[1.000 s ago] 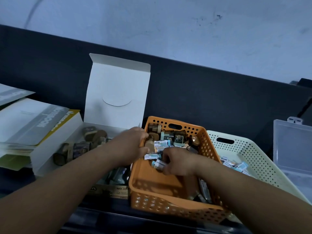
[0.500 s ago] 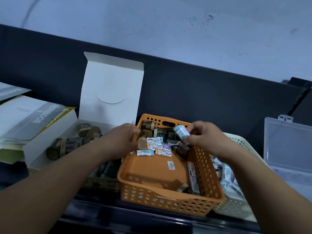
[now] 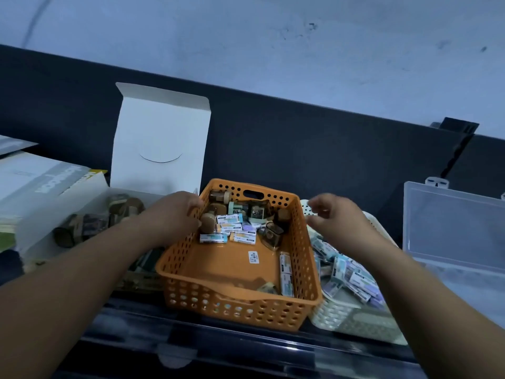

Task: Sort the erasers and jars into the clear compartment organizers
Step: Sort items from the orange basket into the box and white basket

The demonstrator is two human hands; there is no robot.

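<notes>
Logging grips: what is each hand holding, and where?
Left hand grips the orange basket by its left rim; right hand holds nothing.

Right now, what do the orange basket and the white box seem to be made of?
The orange basket: likely moulded plastic, matt; even holes and a smooth rim. The white box: seems thin cardboard, matt; creased flap and cut half-circle on its raised lid.

The orange basket's (image 3: 240, 310) near floor lay open to my reach; jars (image 3: 218, 196) and erasers (image 3: 229, 218) crowded its far end, walls flanking.
</notes>
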